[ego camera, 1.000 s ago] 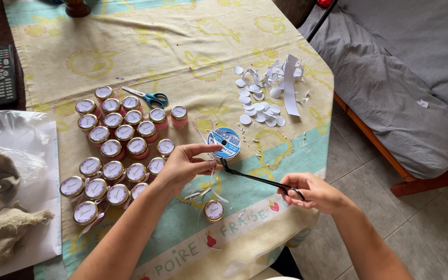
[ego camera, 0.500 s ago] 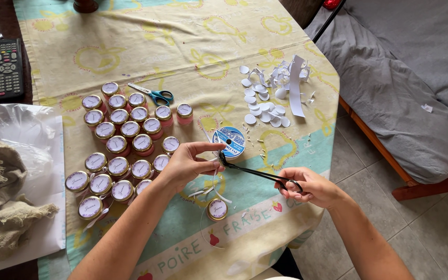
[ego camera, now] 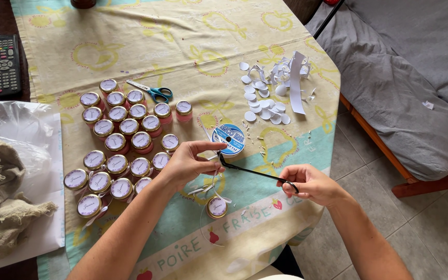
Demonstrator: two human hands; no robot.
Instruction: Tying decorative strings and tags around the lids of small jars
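Right now I see the left hand [ego camera: 185, 165] over the table, thumb and fingertips pinched shut on one end of a thin black cord [ego camera: 255, 173]. The cord runs taut from there, down and to the right, to the right hand [ego camera: 309, 184], whose fingers are curled closed around its other end near the table's edge. Both hands are clear of the cloth — the cord hangs just above it. Just beyond the left fingertips lies a round blue-and-white spool [ego camera: 228, 139], flat on the tablecloth [ego camera: 182, 46]; whether the cord touches it I cannot tell.

Below the left hand, one small jar [ego camera: 217, 206] with a white label on its lid stands alone, with thin white ribbon looped about it. To the left of that hand a crowd of like jars [ego camera: 120, 142] stands in close rows, lids up. Beyond them lie scissors [ego camera: 153, 92] with blue-green handles. Farther right there is a heap of white paper discs and scraps [ego camera: 273, 96]. At the far left a remote control [ego camera: 5, 65] lies on the dark table, and nearer me a beige cloth [ego camera: 3, 207] sits on a sheet of clear plastic [ego camera: 22, 124]. Off to the right — a grey cushion [ego camera: 410, 78] on a wooden frame.
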